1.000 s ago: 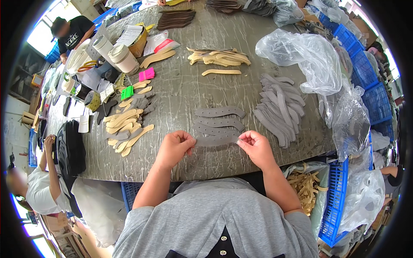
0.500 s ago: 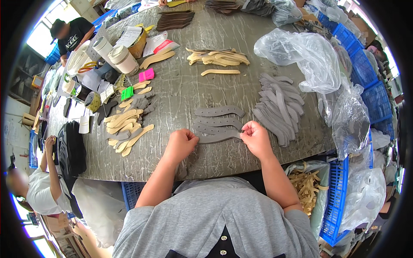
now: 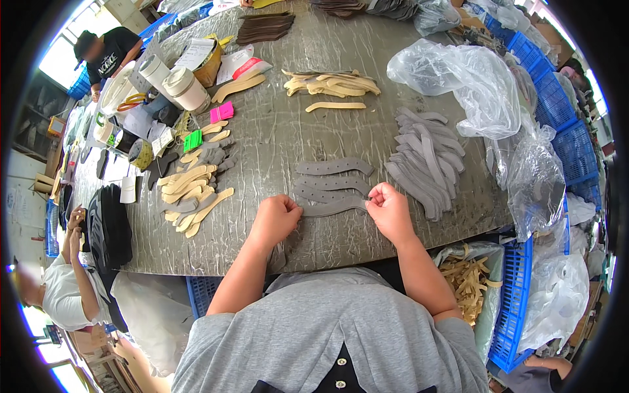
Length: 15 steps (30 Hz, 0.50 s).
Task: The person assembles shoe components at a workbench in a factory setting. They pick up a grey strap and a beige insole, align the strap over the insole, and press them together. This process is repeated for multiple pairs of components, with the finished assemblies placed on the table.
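My left hand (image 3: 278, 219) pinches the left end of a curved grey strip (image 3: 333, 209), which lies along the near part of the table. At the strip's right end, the thumb and fingers of my right hand (image 3: 391, 213) are closed on it. Just beyond it are other grey strips with small holes (image 3: 333, 168), set out in a short column. To the right spreads a heap of grey curved strips (image 3: 426, 160). A mixed pile of beige and grey pieces (image 3: 190, 190) lies to the left of my left hand.
Farther back are a beige strip stack (image 3: 331, 84) and one loose beige strip (image 3: 337, 105). Jars (image 3: 187, 90) and papers crowd the left. Clear plastic bags (image 3: 468, 85) and blue crates (image 3: 553, 101) line the right. A bin of beige scraps (image 3: 466, 285) stands below the edge.
My hands and the grey strip stay almost in place. The person at the left has shifted their head and arms. Another person's arm now shows at the lower right.
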Tool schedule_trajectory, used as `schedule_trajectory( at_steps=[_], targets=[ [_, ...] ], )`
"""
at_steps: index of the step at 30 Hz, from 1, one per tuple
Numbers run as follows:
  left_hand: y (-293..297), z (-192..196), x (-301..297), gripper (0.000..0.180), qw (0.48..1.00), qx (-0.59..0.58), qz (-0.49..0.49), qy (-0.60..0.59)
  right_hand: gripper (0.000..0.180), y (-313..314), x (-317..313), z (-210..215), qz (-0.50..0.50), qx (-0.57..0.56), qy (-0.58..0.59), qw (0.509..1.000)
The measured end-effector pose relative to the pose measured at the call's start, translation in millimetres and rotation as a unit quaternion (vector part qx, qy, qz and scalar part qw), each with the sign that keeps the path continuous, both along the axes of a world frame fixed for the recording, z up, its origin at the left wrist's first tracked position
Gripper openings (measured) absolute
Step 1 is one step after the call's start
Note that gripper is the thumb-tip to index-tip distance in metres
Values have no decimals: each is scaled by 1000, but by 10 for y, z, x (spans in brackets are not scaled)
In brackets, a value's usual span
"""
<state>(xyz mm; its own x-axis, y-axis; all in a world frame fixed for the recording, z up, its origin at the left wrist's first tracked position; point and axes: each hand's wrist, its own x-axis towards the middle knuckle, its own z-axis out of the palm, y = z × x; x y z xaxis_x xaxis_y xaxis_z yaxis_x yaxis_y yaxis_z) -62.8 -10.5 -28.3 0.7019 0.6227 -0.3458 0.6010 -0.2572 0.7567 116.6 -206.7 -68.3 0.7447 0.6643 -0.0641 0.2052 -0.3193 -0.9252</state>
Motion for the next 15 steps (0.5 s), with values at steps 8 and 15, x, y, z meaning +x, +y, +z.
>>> schedule_trajectory(
  at_steps=[8, 15],
  targets=[
    [-3, -18, -13, 17, 1000, 2, 8, -2, 22, 33, -173, 255, 45, -47, -296, 953],
    [1, -45, -12, 18, 1000, 11, 2, -3, 48, 92, -229, 147, 213, -27, -406, 888]
  ],
)
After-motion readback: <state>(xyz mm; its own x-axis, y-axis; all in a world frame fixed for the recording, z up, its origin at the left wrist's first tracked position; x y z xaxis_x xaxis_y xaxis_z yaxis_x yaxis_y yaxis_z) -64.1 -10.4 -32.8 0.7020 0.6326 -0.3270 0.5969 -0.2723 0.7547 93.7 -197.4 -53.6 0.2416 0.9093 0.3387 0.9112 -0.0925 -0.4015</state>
